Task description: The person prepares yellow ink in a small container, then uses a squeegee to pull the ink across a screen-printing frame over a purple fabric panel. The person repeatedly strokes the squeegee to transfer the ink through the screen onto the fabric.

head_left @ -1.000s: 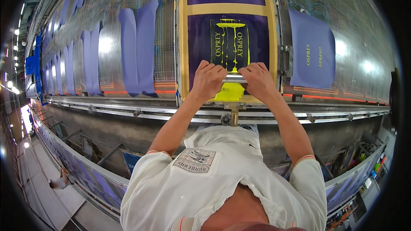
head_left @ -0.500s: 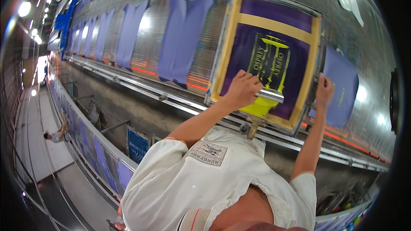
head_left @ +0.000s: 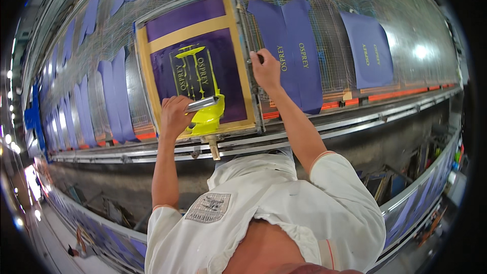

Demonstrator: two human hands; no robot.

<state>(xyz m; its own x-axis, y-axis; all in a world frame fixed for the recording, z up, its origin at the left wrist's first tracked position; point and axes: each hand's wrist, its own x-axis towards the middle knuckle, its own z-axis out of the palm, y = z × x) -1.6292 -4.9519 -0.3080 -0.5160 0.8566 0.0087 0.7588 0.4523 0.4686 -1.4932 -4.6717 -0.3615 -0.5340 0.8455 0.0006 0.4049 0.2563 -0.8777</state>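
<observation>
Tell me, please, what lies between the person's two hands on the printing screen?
In the head view, between the left hand on the squeegee and the right hand on the frame's edge lie purple mesh and the wooden frame.

A long printing table (head_left: 416,18) with a shiny, grid-marked top runs across the view, edged along its near side by metal rails (head_left: 355,116). A wooden-framed printing screen (head_left: 195,58) lies flat on it, with the left hand (head_left: 175,114) at its near edge and the right hand (head_left: 265,68) on its right rail. Just right of the right hand lies a pair of purple fabric pieces (head_left: 289,50); farther right lies another purple piece (head_left: 369,48). Left of the left hand, more purple pieces (head_left: 111,96) line the table, receding into the distance.
</observation>
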